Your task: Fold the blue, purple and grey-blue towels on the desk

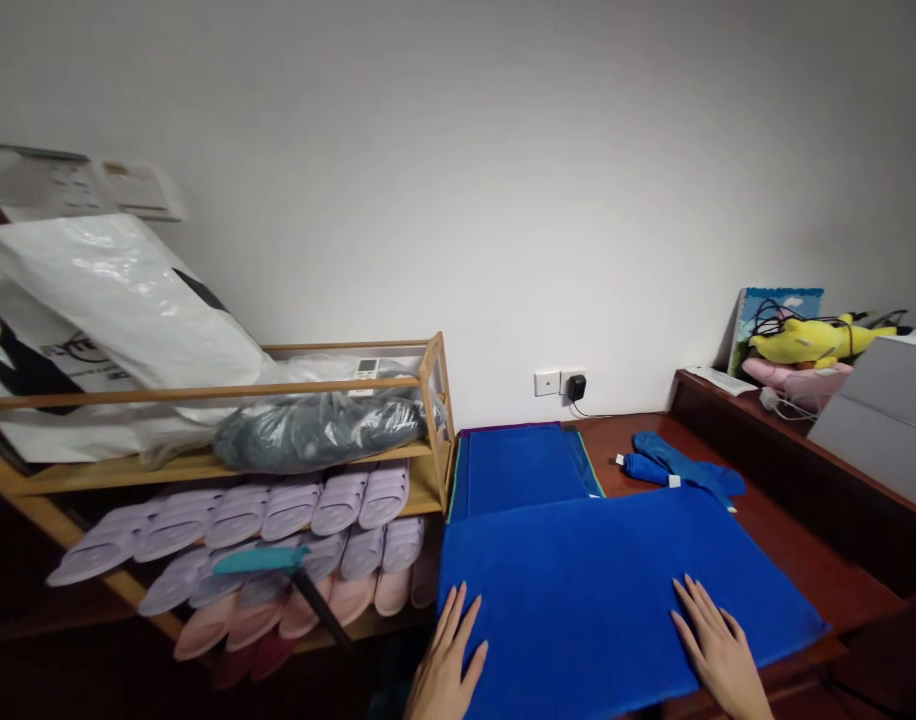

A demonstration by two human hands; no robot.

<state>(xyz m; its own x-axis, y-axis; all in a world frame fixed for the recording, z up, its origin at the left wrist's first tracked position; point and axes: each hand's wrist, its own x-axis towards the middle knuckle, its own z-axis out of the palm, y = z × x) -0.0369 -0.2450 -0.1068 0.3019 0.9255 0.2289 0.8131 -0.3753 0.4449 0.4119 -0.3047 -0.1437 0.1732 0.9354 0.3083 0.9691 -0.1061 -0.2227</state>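
A bright blue cloth lies spread flat over the near part of the reddish-brown table. My left hand rests at its left edge, fingers stretched out and apart. Toward the right side of the cloth, my right hand lies flat with its fingers extended. Behind the spread cloth is a stack of folded cloths, blue on top with purple and green edges showing. Two small blue pieces, one a rolled cloth and the other a longer cloth strip, lie farther back on the right.
A wooden rack on the left holds plastic-wrapped items and rows of purple slippers. At the right, a raised ledge bears a yellow plush toy and a grey box. A black plug sits in the wall socket.
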